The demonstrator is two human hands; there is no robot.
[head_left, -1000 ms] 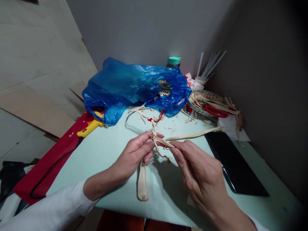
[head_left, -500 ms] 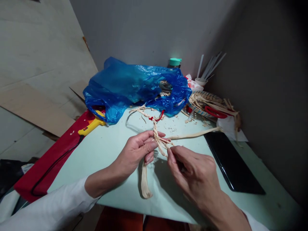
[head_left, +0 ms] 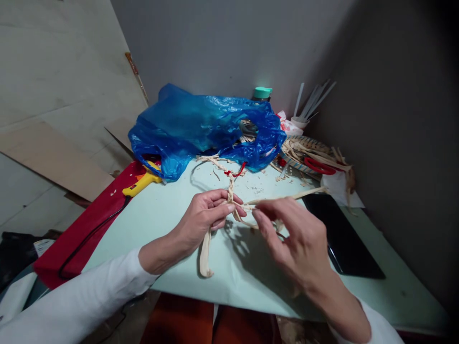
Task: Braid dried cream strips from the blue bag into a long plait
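Change: your right hand (head_left: 297,239) has lifted and spread since half a second ago, when its fingers were curled tight on the strands; the loose tail below your left hand has shortened and swung toward lower centre.
Braid: the braided straw cord (head_left: 231,193) runs from the blue plastic bag (head_left: 204,126) at upper centre down to mid-frame, ending between your two hands.
Left hand: your left hand (head_left: 204,217) is closed, thumb and fingertips pinching the cord at its lower end; a flat straw strip (head_left: 205,253) hangs from it onto the pale green table (head_left: 161,220).
Right hand: half open, thumb and forefinger nipping a thin strand just right of the braid, other fingers fanned out.
Long strip: one straw strand (head_left: 294,196) stretches from the pinch toward the right, over the black phone (head_left: 337,239).
Surroundings: a yellow glue gun (head_left: 141,181) lies left of centre on a red cloth (head_left: 89,224); red-handled scissors (head_left: 319,166) sit in the straw pile at upper right.
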